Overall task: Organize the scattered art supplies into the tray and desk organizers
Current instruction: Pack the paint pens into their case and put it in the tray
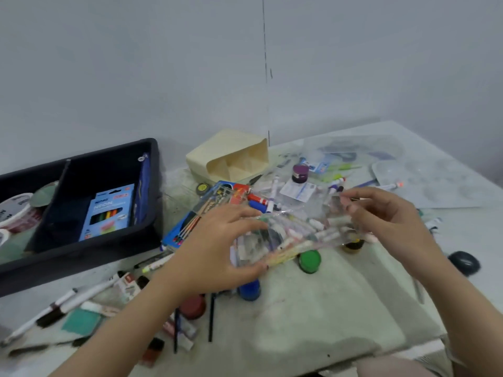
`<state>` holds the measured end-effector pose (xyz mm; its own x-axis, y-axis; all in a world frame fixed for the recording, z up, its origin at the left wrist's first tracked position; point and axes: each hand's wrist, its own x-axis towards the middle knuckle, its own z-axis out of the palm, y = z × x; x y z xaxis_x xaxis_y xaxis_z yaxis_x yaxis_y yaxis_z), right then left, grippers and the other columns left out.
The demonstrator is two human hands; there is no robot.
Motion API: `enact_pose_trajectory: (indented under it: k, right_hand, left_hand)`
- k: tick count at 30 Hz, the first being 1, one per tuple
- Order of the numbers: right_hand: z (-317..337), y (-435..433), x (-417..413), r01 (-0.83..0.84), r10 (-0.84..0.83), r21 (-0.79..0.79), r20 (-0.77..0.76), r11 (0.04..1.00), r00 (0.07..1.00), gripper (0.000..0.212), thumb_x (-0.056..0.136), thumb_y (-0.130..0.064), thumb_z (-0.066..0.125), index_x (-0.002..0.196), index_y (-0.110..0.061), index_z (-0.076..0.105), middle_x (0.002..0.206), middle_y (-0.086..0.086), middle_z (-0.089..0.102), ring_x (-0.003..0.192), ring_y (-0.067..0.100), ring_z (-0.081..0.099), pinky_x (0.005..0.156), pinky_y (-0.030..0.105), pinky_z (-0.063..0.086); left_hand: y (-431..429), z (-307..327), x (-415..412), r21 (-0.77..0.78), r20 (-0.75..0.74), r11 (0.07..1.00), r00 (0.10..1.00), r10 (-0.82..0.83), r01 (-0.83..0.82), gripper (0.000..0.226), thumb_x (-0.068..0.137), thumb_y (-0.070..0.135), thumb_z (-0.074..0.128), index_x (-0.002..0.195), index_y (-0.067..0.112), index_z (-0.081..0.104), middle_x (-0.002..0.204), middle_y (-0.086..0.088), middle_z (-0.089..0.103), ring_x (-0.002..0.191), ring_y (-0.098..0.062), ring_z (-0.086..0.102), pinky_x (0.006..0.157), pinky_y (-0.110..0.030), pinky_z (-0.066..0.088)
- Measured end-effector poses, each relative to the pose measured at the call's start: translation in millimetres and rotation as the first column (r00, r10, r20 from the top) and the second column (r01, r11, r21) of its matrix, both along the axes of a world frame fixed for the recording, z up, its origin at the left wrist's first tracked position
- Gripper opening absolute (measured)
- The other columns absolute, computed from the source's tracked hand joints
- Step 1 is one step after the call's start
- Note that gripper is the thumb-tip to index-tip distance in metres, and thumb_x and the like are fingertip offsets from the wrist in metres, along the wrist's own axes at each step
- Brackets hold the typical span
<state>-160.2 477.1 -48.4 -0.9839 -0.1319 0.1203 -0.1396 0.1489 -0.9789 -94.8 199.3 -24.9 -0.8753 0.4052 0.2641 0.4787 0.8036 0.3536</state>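
Head view: 2 hands, left hand (217, 246) and right hand (381, 216), pinch a clear marker bag (296, 235).

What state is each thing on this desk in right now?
Bag: full, held in both hands.
Left hand: grips the bag's left end.
Right hand: pinches the bag's right edge.
Tray: open, partly filled.
Pencil box: closed, lying in the tray.
Organizer: tipped on its side, compartments look empty.
Purple jar: upright, capped.
Green jar: capped.
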Motion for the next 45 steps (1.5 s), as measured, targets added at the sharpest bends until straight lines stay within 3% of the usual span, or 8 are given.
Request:
enact_pose_trajectory:
  k: [7, 12, 17, 22, 29, 37, 41, 45]
  right_hand:
    - [-6.2, 43.3, -4.9, -0.132, 0.124, 0.106, 0.08, 0.986, 0.989, 0.03, 0.081, 0.012, 0.059, 0.089, -0.014, 0.072, 0.075, 0.014, 0.063, 0.061, 0.021, 0.053, 0.05, 0.021, 0.049]
    - [-13.2, 63.2, -8.1, -0.3, 0.273, 0.208, 0.149, 0.931, 0.95, 0.038, 0.077, 0.011, 0.058, 0.082, -0.024, 0.071, 0.072, 0.002, 0.06, 0.06, 0.018, 0.055, 0.053, 0.024, 0.051]
    - [-17.4, 75.4, -9.9, -0.427, 0.403, 0.461, 0.155, 0.778, 0.902, 0.035, 0.074, -0.002, 0.069, 0.08, -0.037, 0.067, 0.08, -0.003, 0.063, 0.065, 0.012, 0.053, 0.064, 0.027, 0.044]
    - [-22.4, 79.7, -5.1, -0.473, 0.452, 0.614, 0.204, 0.632, 0.869, 0.026, 0.074, -0.014, 0.073, 0.075, -0.038, 0.063, 0.08, -0.009, 0.063, 0.057, 0.001, 0.047, 0.058, 0.016, 0.042]
    - [-24.1, 76.0, -5.5, -0.406, 0.486, 0.773, 0.146, 0.488, 0.862, 0.019, 0.08, -0.024, 0.069, 0.078, -0.042, 0.06, 0.085, -0.014, 0.051, 0.07, -0.004, 0.045, 0.06, 0.014, 0.033]
    - [-13.7, 79.7, -24.0, -0.152, 0.358, 0.745, -0.124, 0.649, 0.926, 0.012, 0.085, -0.017, 0.061, 0.083, -0.028, 0.066, 0.08, -0.012, 0.056, 0.074, 0.003, 0.048, 0.065, 0.025, 0.039]
    - [-19.3, 74.0, -33.6, -0.066, 0.343, 0.839, -0.148, 0.54, 0.928, 0.008, 0.087, -0.025, 0.059, 0.093, -0.026, 0.065, 0.083, -0.01, 0.05, 0.083, 0.011, 0.046, 0.066, 0.029, 0.038]
    - [-28.2, 69.2, -37.6, 0.064, 0.315, 0.901, -0.215, 0.43, 0.924, 0.015, 0.091, -0.029, 0.053, 0.096, -0.024, 0.067, 0.097, -0.004, 0.056, 0.095, 0.017, 0.05, 0.064, 0.026, 0.031]
  left_hand:
    - [42.1, -22.2, 7.0, 0.028, 0.07, 0.999, 0.997, 0.021, -0.023, 0.052, 0.067, 0.049, 0.076, 0.114, 0.027, 0.066, 0.123, 0.012, 0.058, 0.118, -0.004, 0.049, 0.101, -0.03, 0.037]
    - [60.0, -33.7, 25.2, 0.049, 0.125, 0.996, 0.99, 0.07, -0.077, 0.057, 0.065, 0.052, 0.075, 0.116, 0.03, 0.064, 0.126, 0.018, 0.054, 0.119, 0.004, 0.042, 0.102, -0.011, 0.023]
    - [72.4, -46.3, 49.2, 0.058, 0.164, 0.987, 0.977, 0.14, -0.151, 0.061, 0.065, 0.06, 0.073, 0.119, 0.036, 0.062, 0.127, 0.027, 0.051, 0.123, 0.009, 0.037, 0.105, -0.019, 0.024]
    - [80.9, -57.5, 65.7, 0.004, 0.17, 0.978, 0.964, 0.205, -0.209, 0.063, 0.062, 0.062, 0.073, 0.119, 0.037, 0.062, 0.125, 0.029, 0.052, 0.125, 0.007, 0.035, 0.106, -0.023, 0.026]
    - [88.5, -68.1, 68.0, -0.068, 0.183, 0.969, 0.952, 0.246, -0.237, 0.064, 0.067, 0.064, 0.065, 0.126, 0.042, 0.054, 0.139, 0.031, 0.038, 0.134, 0.011, 0.017, 0.111, -0.021, 0.012]
    - [94.7, -58.5, 46.8, 0.123, 0.142, 0.953, 0.955, 0.259, -0.277, 0.045, 0.076, 0.062, 0.06, 0.115, 0.04, 0.061, 0.121, 0.031, 0.051, 0.119, 0.011, 0.039, 0.102, -0.018, 0.028]
    - [106.5, -54.6, 16.6, 0.102, 0.072, 0.924, 0.929, 0.364, -0.37, 0.027, 0.084, 0.03, 0.068, 0.11, 0.024, 0.067, 0.105, 0.013, 0.064, 0.104, -0.005, 0.052, 0.094, -0.028, 0.041]
    - [120.1, -55.1, -11.8, 0.04, 0.039, 0.905, 0.906, 0.422, -0.423, 0.02, 0.088, 0.027, 0.063, 0.106, 0.021, 0.068, 0.099, 0.009, 0.066, 0.098, -0.011, 0.052, 0.088, -0.03, 0.04]
